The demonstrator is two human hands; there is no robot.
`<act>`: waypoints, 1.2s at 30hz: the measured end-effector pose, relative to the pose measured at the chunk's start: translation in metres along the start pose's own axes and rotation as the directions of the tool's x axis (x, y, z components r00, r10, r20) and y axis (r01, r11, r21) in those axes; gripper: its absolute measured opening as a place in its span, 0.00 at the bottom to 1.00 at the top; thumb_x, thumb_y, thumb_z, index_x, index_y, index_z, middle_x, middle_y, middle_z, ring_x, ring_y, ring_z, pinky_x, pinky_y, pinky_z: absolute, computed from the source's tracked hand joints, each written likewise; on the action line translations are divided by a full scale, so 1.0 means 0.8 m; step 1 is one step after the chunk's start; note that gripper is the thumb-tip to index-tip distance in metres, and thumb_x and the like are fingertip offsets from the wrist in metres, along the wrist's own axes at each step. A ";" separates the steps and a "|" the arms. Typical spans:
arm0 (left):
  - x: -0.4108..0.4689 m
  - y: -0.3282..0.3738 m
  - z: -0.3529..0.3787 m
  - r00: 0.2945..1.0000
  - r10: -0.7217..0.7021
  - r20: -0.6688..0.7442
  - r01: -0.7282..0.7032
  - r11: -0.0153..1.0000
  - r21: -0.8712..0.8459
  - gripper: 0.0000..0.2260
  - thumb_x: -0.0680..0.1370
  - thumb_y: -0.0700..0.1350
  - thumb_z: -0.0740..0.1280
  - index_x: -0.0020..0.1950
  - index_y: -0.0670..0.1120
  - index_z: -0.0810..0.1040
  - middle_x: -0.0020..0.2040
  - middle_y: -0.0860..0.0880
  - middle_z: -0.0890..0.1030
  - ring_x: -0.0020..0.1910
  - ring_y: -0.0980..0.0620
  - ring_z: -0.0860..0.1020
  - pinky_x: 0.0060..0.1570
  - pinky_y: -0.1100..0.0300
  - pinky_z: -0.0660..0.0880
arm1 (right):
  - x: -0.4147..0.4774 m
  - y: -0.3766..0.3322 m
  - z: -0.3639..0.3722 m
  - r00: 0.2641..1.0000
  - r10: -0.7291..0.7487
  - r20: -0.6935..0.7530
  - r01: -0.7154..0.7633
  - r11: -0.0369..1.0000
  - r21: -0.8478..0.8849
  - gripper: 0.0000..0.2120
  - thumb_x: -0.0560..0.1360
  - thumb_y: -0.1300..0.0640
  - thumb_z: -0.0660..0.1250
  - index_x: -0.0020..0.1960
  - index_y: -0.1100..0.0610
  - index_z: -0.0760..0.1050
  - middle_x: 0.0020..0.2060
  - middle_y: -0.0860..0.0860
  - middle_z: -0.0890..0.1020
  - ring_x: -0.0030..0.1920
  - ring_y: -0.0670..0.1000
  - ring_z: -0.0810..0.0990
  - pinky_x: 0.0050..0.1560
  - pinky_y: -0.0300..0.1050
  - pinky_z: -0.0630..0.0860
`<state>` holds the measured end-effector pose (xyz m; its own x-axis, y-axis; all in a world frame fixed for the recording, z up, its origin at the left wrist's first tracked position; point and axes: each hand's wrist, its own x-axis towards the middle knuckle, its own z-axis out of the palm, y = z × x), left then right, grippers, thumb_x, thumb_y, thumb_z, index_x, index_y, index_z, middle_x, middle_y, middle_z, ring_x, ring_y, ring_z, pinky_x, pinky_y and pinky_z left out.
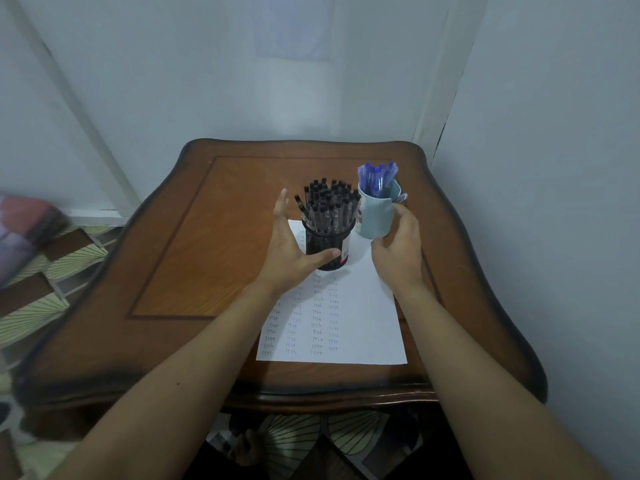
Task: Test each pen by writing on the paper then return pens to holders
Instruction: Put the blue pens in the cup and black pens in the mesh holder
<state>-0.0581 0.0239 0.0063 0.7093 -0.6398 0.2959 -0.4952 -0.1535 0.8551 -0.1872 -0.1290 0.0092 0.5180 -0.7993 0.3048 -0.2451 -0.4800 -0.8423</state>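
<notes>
A black mesh holder (329, 244) packed with black-capped pens (329, 199) stands on the far end of the white paper (363, 306), which carries columns of handwritten test words. My left hand (287, 244) is spread beside the holder's left side, fingers straight and thumb lying across its front. Just right of it is a light blue cup (375, 216) holding several blue pens (377, 176). My right hand (398, 247) curls round the cup's lower right side, thumb at its base and fingers against its wall.
The wooden table (173, 254) stands in a corner with pale walls behind and on the right. A patterned floor (41, 299) and a blurred bundle of cloth (24, 230) lie to the left. The table's front edge is near my forearms.
</notes>
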 end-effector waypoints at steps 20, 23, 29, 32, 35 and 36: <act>0.005 -0.004 0.018 0.997 -0.046 -0.054 0.039 0.990 -0.134 0.42 0.67 0.43 0.82 0.73 0.48 0.59 0.70 0.54 0.69 0.69 0.55 0.70 0.58 0.81 0.66 | 0.036 0.023 0.030 0.982 -0.187 -0.008 0.187 0.982 -0.036 0.30 0.81 0.60 0.66 0.78 0.45 0.58 0.77 0.55 0.57 0.73 0.46 0.62 0.64 0.27 0.61; 0.011 -0.002 0.016 0.997 -0.067 -0.030 0.063 0.988 -0.139 0.42 0.66 0.43 0.83 0.69 0.54 0.58 0.71 0.50 0.71 0.67 0.52 0.75 0.59 0.72 0.73 | 0.040 0.016 0.034 0.981 -0.195 -0.017 0.194 0.981 -0.026 0.29 0.81 0.60 0.66 0.78 0.48 0.60 0.77 0.57 0.55 0.69 0.42 0.57 0.60 0.19 0.58; 0.022 -0.003 0.011 0.992 -0.076 -0.096 0.066 0.993 -0.099 0.42 0.63 0.44 0.84 0.65 0.54 0.59 0.63 0.55 0.73 0.61 0.55 0.77 0.56 0.68 0.77 | 0.046 0.018 0.045 0.987 -0.140 -0.083 0.138 0.990 -0.031 0.21 0.80 0.62 0.67 0.70 0.52 0.68 0.77 0.56 0.57 0.74 0.54 0.64 0.68 0.46 0.72; 0.036 -0.006 0.006 0.984 -0.073 -0.160 0.060 0.995 -0.083 0.41 0.63 0.43 0.84 0.65 0.51 0.60 0.62 0.55 0.73 0.59 0.56 0.77 0.54 0.71 0.76 | 0.049 0.020 0.047 0.983 -0.152 -0.102 0.146 0.987 -0.062 0.19 0.79 0.62 0.68 0.68 0.54 0.69 0.76 0.56 0.58 0.74 0.56 0.64 0.67 0.46 0.72; 0.054 -0.011 0.001 0.972 -0.060 -0.226 0.046 0.997 -0.066 0.39 0.63 0.44 0.84 0.64 0.48 0.62 0.63 0.52 0.74 0.59 0.54 0.77 0.53 0.74 0.75 | 0.055 0.023 0.050 0.977 -0.183 -0.108 0.176 0.982 -0.076 0.19 0.78 0.62 0.69 0.67 0.54 0.69 0.76 0.56 0.59 0.74 0.56 0.65 0.66 0.47 0.74; 0.060 -0.012 -0.001 0.967 -0.063 -0.247 0.049 0.997 -0.066 0.39 0.64 0.44 0.84 0.64 0.46 0.62 0.63 0.52 0.74 0.59 0.54 0.77 0.52 0.76 0.74 | 0.056 0.023 0.051 0.975 -0.197 -0.107 0.189 0.979 -0.076 0.19 0.78 0.62 0.69 0.66 0.54 0.69 0.76 0.56 0.59 0.74 0.55 0.64 0.66 0.45 0.74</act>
<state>-0.0191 -0.0045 0.0124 0.8412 -0.4230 0.3369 -0.4260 -0.1345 0.8947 -0.1352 -0.1591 -0.0109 0.4650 -0.7232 0.5106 -0.2040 -0.6488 -0.7331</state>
